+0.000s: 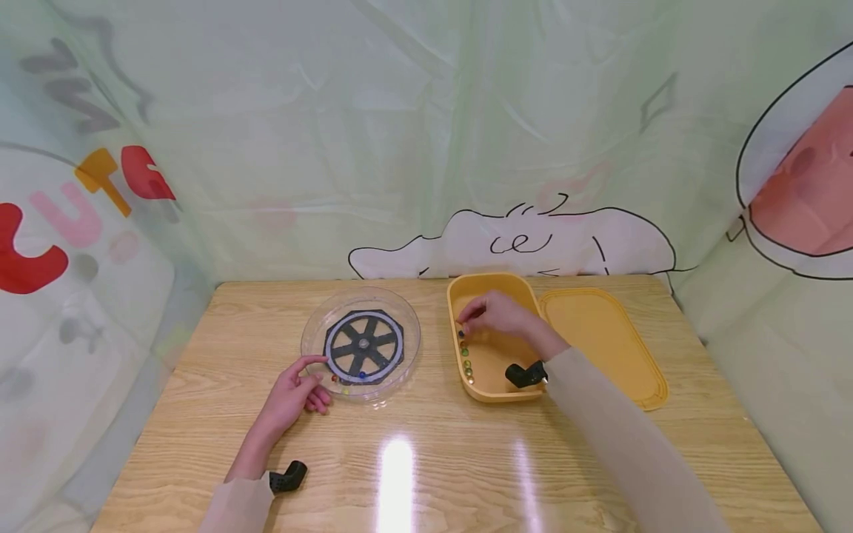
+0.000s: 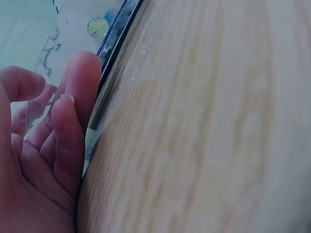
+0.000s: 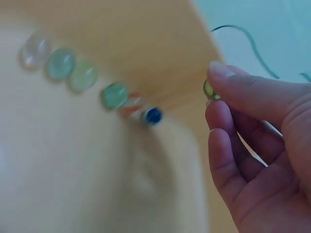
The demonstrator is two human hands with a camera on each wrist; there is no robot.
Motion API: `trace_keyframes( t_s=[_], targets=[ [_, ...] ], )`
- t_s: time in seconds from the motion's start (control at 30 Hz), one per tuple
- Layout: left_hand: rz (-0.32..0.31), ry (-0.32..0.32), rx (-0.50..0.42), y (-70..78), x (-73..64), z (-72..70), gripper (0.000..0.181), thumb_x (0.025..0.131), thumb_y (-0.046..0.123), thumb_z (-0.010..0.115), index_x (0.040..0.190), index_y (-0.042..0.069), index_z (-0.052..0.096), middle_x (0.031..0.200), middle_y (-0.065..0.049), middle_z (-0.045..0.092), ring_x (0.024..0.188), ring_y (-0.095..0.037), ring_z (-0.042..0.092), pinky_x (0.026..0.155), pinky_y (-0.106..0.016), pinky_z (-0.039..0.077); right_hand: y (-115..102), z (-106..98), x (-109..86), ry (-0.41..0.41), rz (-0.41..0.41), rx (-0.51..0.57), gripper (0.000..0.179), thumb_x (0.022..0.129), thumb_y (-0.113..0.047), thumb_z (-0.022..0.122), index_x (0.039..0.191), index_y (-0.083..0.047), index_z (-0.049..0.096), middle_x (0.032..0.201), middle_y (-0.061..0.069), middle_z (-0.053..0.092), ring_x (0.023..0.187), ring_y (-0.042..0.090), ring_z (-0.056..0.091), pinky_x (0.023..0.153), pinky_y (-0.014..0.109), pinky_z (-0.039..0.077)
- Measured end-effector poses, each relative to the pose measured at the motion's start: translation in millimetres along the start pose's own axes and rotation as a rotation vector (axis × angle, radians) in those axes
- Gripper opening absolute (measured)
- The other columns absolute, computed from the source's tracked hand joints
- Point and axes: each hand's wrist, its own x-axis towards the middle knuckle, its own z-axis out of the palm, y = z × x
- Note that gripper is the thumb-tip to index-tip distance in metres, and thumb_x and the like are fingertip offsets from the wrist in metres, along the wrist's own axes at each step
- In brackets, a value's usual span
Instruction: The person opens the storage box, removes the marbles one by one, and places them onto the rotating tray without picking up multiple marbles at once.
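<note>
In the head view my left hand [image 1: 293, 396] holds the near-left rim of a clear round dish [image 1: 412, 363], its index finger reaching over the rim. A black six-spoked wheel shape with a white ring [image 1: 401, 348] shows within the dish. Near the hand lie a red marble [image 1: 335, 378], a yellow marble [image 2: 97, 27] and a blue marble [image 1: 363, 375]. My right hand [image 1: 496, 312] is over the yellow box [image 1: 500, 397], pinching a yellow-green marble [image 3: 211, 90] between thumb and fingers. Several marbles line the box's left side, including a dark blue one [image 3: 153, 116] and a green one [image 3: 115, 95].
A flat yellow lid [image 1: 603, 344] lies against the right of the box. Both stand on a wooden table [image 1: 460, 474], with a printed curtain [image 1: 320, 148] behind and at the sides. Black wrist devices sit at both sleeves, the right one [image 1: 523, 375] over the box.
</note>
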Motion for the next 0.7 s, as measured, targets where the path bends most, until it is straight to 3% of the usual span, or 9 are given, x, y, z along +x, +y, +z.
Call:
trace_keyframes(
  t_s=[0.37,0.7],
  targets=[
    [-0.004,0.009,0.005,-1.0,0.1,0.2,0.032,0.105,0.01,0.049,0.137,0.004,0.05,0.072,-0.017,0.069,0.055,-0.024,0.067,0.054,-0.028,0.054,-43.1,7.1,-8.9,0.032,-0.045,0.139,0.019,0.092,-0.015,0.074,0.107,-0.005,0.075,0.103,0.007,0.073,0.098,0.032,0.067,0.087,0.035,0.054],
    [0.005,-0.01,-0.017,-0.3,-0.1,-0.8,0.036,0.105,0.012,0.049,0.14,0.004,0.047,0.073,-0.017,0.069,0.056,-0.024,0.067,0.053,-0.03,0.055,-66.5,53.8,15.4,0.087,-0.129,0.159,0.02,0.089,-0.004,0.074,0.108,0.002,0.074,0.102,0.007,0.073,0.091,0.018,0.064,0.082,0.03,0.054]
  ],
)
